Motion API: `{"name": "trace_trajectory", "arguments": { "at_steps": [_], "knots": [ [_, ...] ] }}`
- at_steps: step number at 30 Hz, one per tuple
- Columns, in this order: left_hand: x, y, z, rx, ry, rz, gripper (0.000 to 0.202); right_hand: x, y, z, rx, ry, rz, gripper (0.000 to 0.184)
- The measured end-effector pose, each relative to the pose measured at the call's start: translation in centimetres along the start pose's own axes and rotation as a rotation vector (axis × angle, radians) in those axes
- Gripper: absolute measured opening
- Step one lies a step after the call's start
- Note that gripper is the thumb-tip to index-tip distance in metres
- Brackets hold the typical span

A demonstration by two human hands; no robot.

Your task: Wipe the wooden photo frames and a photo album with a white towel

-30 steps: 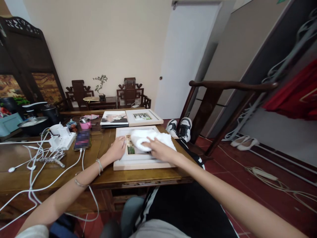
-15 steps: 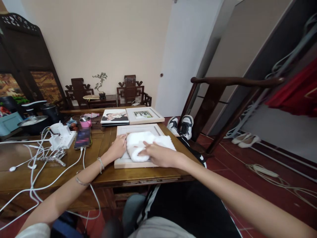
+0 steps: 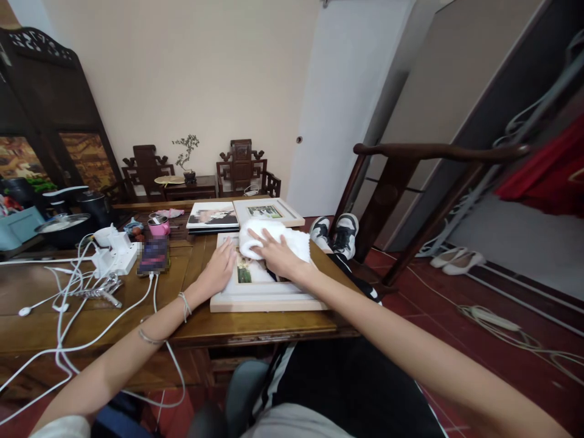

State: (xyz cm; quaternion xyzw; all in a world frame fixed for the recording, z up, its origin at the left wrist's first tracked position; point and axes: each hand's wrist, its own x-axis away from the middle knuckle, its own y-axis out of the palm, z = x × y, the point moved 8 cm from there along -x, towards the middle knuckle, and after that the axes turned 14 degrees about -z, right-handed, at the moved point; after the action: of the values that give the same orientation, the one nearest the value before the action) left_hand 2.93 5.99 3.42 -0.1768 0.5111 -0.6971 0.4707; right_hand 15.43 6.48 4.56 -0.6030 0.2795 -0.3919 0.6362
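Note:
A light wooden picture frame (image 3: 260, 298) lies flat on the wooden table (image 3: 91, 310) in front of me. My left hand (image 3: 219, 270) rests flat on the frame's left edge, fingers stretched out. My right hand (image 3: 276, 255) presses a white cloth (image 3: 269, 236) onto the far part of the frame, fingers spread over the cloth. Part of the photo shows beneath my hands.
Two more framed pictures (image 3: 267, 212) lie further back. A phone (image 3: 154, 255), a pink cup (image 3: 159, 226), a white power strip (image 3: 114, 258) and several white cables (image 3: 68, 316) sit at the left. A dark wooden chair (image 3: 410, 182) stands at the right.
My right hand has pushed the white cloth from the near middle of the frame to its far edge, uncovering the photo. My left hand has stayed on the frame's left side.

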Motion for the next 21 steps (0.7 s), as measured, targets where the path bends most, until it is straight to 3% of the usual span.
{"name": "trace_trajectory", "arguments": {
  "at_steps": [3, 5, 8, 11, 13, 16, 19, 21],
  "knots": [
    [0.3, -0.8, 0.2, 0.077, -0.004, 0.051, 0.051, -2.7, -0.6, -1.4, 0.022, -0.031, -0.027, 0.064],
    [0.4, -0.9, 0.0, 0.124, -0.019, 0.075, 0.055, -2.9, -0.6, -3.1, -0.001, -0.109, -0.077, 0.066],
    [0.5, -0.9, -0.3, 0.155, -0.031, 0.11, 0.057, -0.6, -0.7, -5.3, -0.083, -0.222, -0.139, 0.07],
    [0.4, -0.9, -0.3, 0.142, -0.043, 0.112, 0.059, 3.8, -0.6, -6.5, -0.163, -0.336, -0.236, 0.07],
    [0.3, -0.6, -0.3, 0.108, -0.057, 0.079, 0.058, 6.8, -0.7, -6.2, -0.184, -0.361, -0.28, 0.071],
    [0.1, -0.1, -0.5, 0.017, -0.083, 0.007, 0.052, 9.7, -1.0, -3.8, -0.191, -0.263, -0.309, 0.069],
    [0.0, 0.5, -0.6, -0.058, -0.094, -0.042, 0.044, 10.9, -1.2, -1.1, -0.203, -0.155, -0.322, 0.062],
    [0.1, 0.6, -0.6, -0.061, -0.088, -0.032, 0.041, 10.9, -1.3, -0.6, -0.198, -0.135, -0.325, 0.059]
  ]
}}
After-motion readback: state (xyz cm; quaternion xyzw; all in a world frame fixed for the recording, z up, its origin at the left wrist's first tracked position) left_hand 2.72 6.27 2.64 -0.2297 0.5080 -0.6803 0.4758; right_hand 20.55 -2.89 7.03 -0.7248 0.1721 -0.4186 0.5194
